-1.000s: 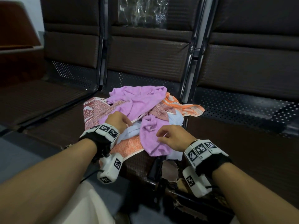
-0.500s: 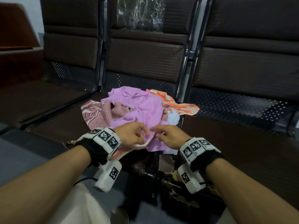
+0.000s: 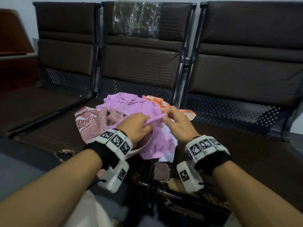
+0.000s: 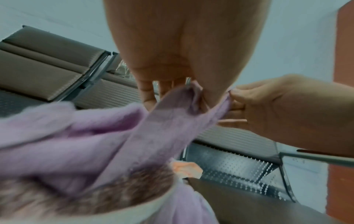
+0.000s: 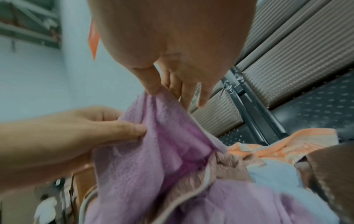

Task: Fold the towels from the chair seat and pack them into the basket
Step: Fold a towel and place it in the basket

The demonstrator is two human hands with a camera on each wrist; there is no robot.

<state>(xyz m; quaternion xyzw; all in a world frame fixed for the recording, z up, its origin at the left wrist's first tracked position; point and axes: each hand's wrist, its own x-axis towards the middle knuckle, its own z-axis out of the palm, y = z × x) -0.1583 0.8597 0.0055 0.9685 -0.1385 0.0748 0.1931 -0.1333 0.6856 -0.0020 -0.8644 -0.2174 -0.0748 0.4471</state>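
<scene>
The purple towel (image 3: 131, 108) lies on top of the pile on the chair seat (image 3: 54, 136). The left hand (image 3: 136, 126) and right hand (image 3: 178, 123) pinch its edge. It looks soft, light and floppy, so grab the corners.

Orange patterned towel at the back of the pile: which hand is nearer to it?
Right. The right hand sits just in front of the orange patterned towel; the left hand is farther left, across the purple towel both pinch.

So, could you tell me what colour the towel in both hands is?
Lilac purple towel, clearest in the right wrist view.
</scene>
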